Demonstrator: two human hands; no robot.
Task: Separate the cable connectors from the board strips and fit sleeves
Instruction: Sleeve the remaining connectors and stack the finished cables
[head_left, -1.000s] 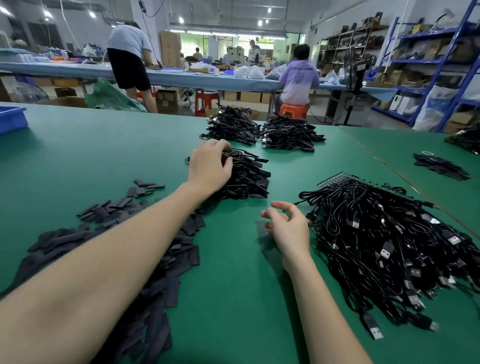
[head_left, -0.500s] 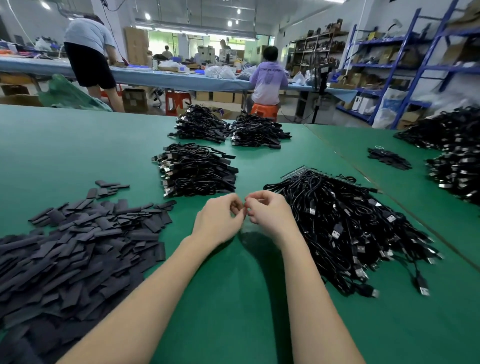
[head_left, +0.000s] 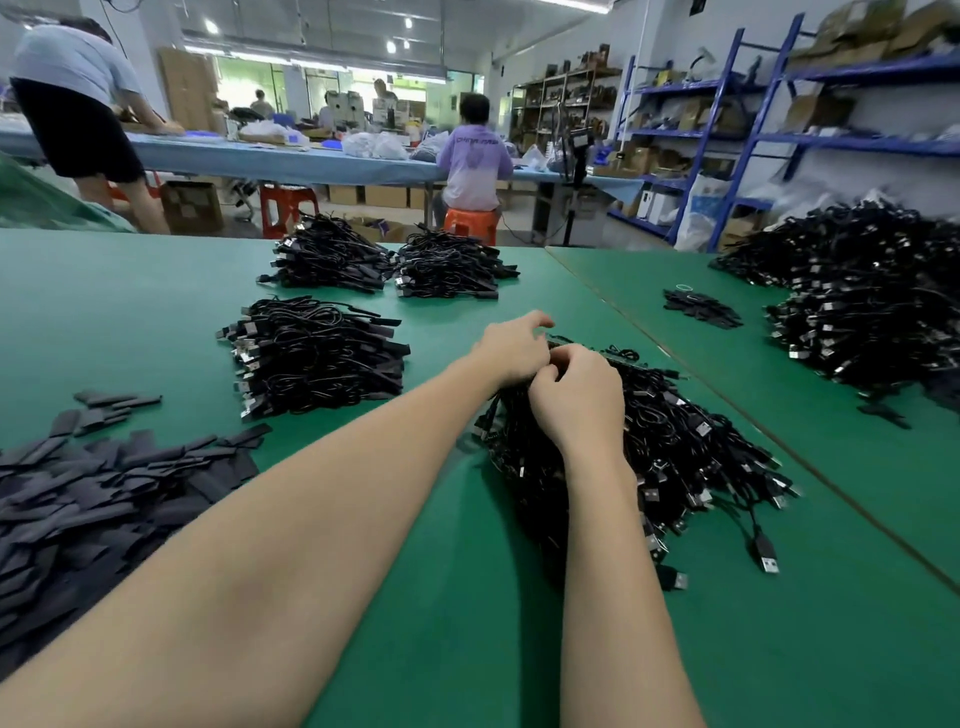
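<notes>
A big loose pile of black USB cables (head_left: 685, 447) lies on the green table (head_left: 441, 597), right of centre. Both my hands are on its far top end. My right hand (head_left: 576, 400) has its fingers curled down into the cables, fingertips hidden. My left hand (head_left: 511, 348) is just beyond it, touching it, fingers bent over the pile's far edge; what it holds is hidden. Flat black sleeves (head_left: 88, 493) are heaped at the left. The board strips are not visible under my hands.
A neat stack of cables (head_left: 311, 358) sits left of my hands, with two more stacks (head_left: 332, 254) (head_left: 452, 267) behind it. The adjoining table on the right carries large cable heaps (head_left: 872, 317) and a few sleeves (head_left: 701, 306). People work at a far bench.
Both hands have moved forward and right from the bare table in front of the pile onto the top of the loose cable pile. The view has swung left to right.
</notes>
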